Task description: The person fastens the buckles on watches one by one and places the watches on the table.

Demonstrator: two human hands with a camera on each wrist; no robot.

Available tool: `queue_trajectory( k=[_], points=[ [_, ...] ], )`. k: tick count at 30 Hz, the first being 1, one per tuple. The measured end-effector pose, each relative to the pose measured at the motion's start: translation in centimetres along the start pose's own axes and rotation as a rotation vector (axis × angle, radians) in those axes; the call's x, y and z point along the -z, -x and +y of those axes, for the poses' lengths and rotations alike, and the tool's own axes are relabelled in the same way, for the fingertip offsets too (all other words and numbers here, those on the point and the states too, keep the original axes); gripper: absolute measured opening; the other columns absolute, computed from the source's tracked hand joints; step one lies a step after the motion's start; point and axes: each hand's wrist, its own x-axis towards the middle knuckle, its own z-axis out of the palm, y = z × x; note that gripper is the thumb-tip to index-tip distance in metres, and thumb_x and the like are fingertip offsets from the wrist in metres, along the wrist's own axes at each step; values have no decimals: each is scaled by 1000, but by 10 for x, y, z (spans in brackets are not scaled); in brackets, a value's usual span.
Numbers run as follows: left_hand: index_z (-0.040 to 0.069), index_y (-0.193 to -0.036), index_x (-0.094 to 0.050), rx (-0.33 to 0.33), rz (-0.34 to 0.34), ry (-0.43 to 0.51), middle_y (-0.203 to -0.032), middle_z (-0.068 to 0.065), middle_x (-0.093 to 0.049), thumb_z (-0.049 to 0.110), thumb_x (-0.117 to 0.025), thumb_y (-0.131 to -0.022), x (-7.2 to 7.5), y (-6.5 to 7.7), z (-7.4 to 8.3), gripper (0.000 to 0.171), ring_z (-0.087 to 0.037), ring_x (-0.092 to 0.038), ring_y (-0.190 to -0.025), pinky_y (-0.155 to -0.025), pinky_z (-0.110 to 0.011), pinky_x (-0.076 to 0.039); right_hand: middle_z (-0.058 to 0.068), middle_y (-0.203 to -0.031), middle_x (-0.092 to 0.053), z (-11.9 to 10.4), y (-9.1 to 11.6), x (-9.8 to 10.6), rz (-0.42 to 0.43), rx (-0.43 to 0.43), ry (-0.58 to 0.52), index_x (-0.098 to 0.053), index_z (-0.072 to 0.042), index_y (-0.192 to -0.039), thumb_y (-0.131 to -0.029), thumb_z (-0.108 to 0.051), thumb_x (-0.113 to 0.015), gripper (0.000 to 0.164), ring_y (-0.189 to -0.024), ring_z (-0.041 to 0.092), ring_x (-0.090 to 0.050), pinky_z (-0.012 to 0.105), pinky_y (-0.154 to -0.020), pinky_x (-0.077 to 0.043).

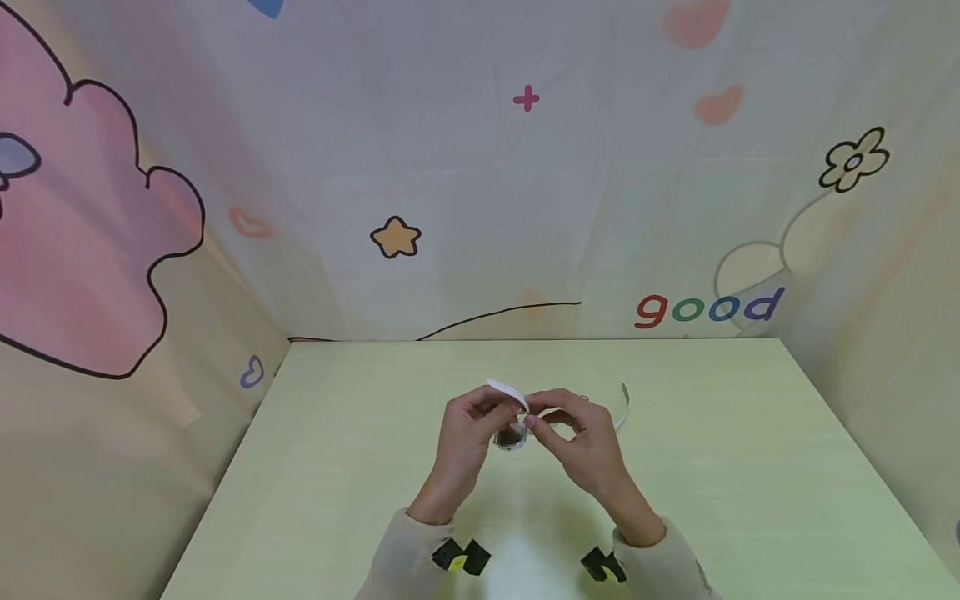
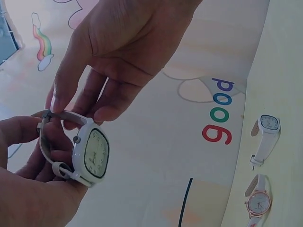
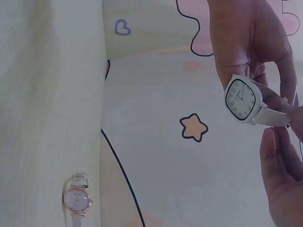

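A white wristwatch (image 1: 511, 437) with a rounded-square face is held above the table between both hands. My left hand (image 1: 467, 432) grips its strap, fingers reaching inside the loop, as the left wrist view shows. Thumb and fingertips of my right hand (image 1: 581, 433) pinch the strap near the buckle, and the two hands' fingertips almost meet there. In the left wrist view the watch (image 2: 97, 153) shows its pale dial and side crown, with a strap keeper below the buckle. The dial also faces the camera in the right wrist view.
Behind my right hand on the pale table (image 1: 337, 467) lie another white square-faced watch (image 2: 270, 123) and a rose-gold round watch (image 2: 258, 203) with a light strap. A printed curtain (image 1: 480, 208) stands along the table's back edge and both sides.
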Motion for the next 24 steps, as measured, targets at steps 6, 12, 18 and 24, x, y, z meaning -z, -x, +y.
queue_trajectory(
  k=[6,12,18,24],
  points=[
    [9,-115,-67,-66,-90,-103,-109,-7,-69,18,-68,-93,5,2,0,24,-16,-66,-98,-88,-28,-53,14,-102,-71,0,0,-1,45,2,-45,-70,-4,-109,-86,7,-69,25,-91,14,-67,20,-79,-57],
    [17,-114,-70,-116,-93,-278,-111,-6,-71,25,-68,-93,11,2,-4,22,-17,-66,-103,-94,-37,-52,14,-103,-71,-3,1,1,65,-4,-30,-70,-5,-109,-85,8,-69,27,-92,9,-67,19,-79,-56],
    [15,-113,-70,-119,-81,-267,-110,-3,-71,24,-68,-94,12,2,-6,22,-17,-65,-105,-102,-42,-47,15,-104,-70,-3,0,1,56,7,-37,-69,-3,-112,-85,10,-68,30,-94,7,-66,19,-79,-57],
    [9,-111,-69,-131,-64,-249,-109,-9,-69,20,-70,-92,10,3,-6,22,-18,-66,-101,-91,-27,-53,13,-100,-69,-2,1,1,28,6,-48,-69,-4,-108,-87,6,-69,23,-93,11,-66,21,-80,-57]
  ],
)
